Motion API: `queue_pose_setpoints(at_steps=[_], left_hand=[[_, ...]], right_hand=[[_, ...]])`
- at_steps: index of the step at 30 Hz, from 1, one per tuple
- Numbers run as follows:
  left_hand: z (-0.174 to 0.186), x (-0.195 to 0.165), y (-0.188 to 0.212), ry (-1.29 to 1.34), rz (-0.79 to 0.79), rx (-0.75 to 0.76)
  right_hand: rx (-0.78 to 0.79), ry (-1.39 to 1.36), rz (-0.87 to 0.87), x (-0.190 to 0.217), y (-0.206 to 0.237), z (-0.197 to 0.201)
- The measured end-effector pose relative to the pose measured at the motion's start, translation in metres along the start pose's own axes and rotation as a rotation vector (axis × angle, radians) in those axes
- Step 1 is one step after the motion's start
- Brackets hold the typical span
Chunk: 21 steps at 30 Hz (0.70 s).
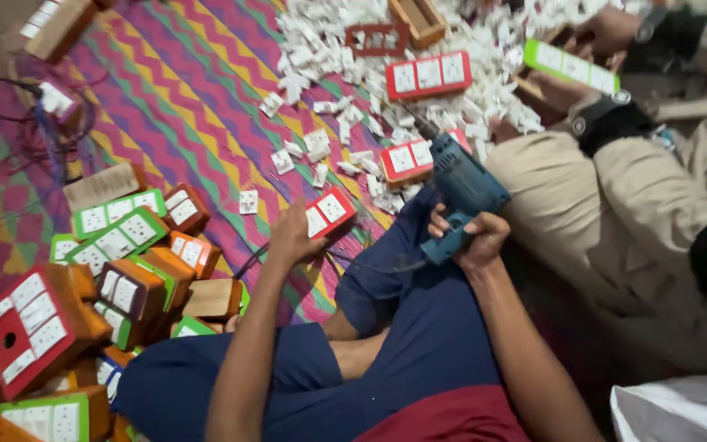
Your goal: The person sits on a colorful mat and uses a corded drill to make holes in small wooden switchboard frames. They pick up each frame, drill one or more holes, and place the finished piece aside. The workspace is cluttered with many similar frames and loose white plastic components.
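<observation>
1. The left hand (292, 237) holds a small red-framed wooden switch board with two white sockets (329, 211); its fingers are closed round the board's lower left end, so the board juts up and to the right of the palm, face up and tilted.
2. The right hand (476, 237) is wrapped tight round the grip of a blue electric drill (460, 184). The drill's long axis runs from the hand up and to the left, and its bit points at a second red-framed board with white sockets (409, 158) lying on the zigzag-patterned woven mat (198, 90).
3. The held board lies to the left of the drill, near it but not touching; the left hand alone has it, and the right hand is the nearer one to the board on the mat.
4. A heap of loose white socket inserts (329, 57) covers the mat beyond the drill, and a pile of finished boards with red, green and orange frames (116, 270) sits by the left knee.
5. Another person in beige clothing (615, 205) sits to the right, holding a long green-framed board (570, 67).
</observation>
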<state>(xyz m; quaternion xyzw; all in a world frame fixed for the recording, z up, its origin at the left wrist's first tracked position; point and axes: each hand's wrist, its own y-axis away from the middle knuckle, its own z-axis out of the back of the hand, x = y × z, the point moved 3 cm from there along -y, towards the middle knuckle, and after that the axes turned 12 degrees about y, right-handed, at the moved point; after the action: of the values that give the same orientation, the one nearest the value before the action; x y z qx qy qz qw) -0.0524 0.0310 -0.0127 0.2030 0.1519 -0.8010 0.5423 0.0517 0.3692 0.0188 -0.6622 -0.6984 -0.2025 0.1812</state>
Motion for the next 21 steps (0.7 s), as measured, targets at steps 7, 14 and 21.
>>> queue_pose_setpoints(at_steps=[7, 14, 21], left_hand=[[0.022, 0.004, -0.016, 0.105, -0.167, -0.174], [0.043, 0.013, -0.024, 0.099, -0.003, -0.082], [0.037, 0.027, -0.017, 0.122, -0.049, -0.068]], right_hand=[[0.243, -0.076, -0.073, 0.003, 0.018, -0.035], [0.372, -0.041, -0.316, -0.036, 0.064, -0.063], [0.227, -0.016, -0.262, -0.042, 0.062, -0.058]])
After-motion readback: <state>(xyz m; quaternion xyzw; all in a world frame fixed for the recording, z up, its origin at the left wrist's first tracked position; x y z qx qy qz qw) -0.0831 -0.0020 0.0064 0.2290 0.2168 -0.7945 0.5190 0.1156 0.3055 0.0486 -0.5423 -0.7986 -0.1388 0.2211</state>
